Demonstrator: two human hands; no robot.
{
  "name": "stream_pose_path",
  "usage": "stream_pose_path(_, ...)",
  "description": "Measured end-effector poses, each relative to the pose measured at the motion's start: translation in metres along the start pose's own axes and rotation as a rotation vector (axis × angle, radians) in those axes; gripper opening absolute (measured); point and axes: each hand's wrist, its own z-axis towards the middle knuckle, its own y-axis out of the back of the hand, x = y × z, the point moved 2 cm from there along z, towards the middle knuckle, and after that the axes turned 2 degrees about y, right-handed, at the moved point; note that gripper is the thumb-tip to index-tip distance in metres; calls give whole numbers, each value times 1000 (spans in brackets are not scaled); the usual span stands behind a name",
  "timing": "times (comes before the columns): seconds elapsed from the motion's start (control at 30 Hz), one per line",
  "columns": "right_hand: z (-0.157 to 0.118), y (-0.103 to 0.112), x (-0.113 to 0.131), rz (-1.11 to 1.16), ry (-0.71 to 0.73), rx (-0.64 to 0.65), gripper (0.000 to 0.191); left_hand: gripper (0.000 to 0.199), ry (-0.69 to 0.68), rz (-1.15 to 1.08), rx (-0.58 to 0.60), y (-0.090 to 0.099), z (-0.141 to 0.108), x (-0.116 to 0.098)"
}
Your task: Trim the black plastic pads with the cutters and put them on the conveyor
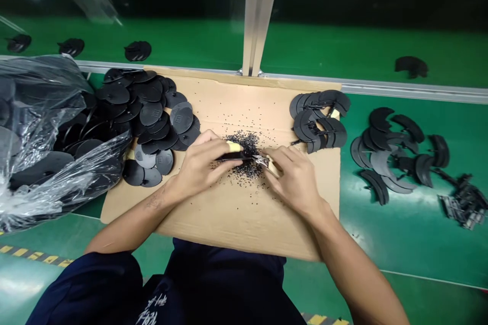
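1. Left hand [204,162] pinches a flat black plastic piece [229,158] over the cardboard sheet [229,213]; right hand [293,177] is clamped on small cutters [262,161] touching that piece.
2. Black crumbs [246,144] lie beneath; discs [152,111] left, trimmed crescents [318,119] right.

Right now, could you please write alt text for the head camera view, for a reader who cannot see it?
Two bare hands meet over a cardboard sheet: the left hand pinches a thin black part, the right hand holds small cutters at it. Black discs lie left, crescent pieces right.
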Motion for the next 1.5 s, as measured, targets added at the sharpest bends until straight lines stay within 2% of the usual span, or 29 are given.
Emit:
stream_pose_path(0.1,1,0,3,306,-59,-16,21,20,153,-190,-84,-1,-2,2)
stream_pose_path(0.17,1,0,6,380,-51,-53,16,23,198,-273,-76,-4,-3,2)
stream_pose_path(0.23,0,2,9,280,25,-108,8,24,135,-258,4,-7,-5,0)
stream_pose_path(0.33,-3,4,14,9,223,-166,15,20,-48,-22,153,-10,-6,-2)
stream_pose_path(0.4,-4,6,16,3,300,-164,16,25,-109,106,207,-11,-7,-2)
stream_pose_path(0.47,-3,10,16,174,278,-163,13,29,-100,103,218,-9,-6,-1)
stream_pose_path(0.57,1,15,9,355,130,-223,14,27,-68,-52,175,-6,-3,-1)
stream_pose_path(0.67,3,15,-1,210,52,-209,18,27,-37,-214,142,-4,0,-2)
stream_pose_path(0.77,3,9,-6,48,96,-101,24,29,-30,-300,125,-4,0,-3)
stream_pose_path(0.87,0,4,-6,-24,111,-59,23,33,-38,-334,119,-6,-2,-4)
stream_pose_path(1.5,-3,6,-6,-67,117,-27,26,44,-51,-312,115,-6,-2,-6)
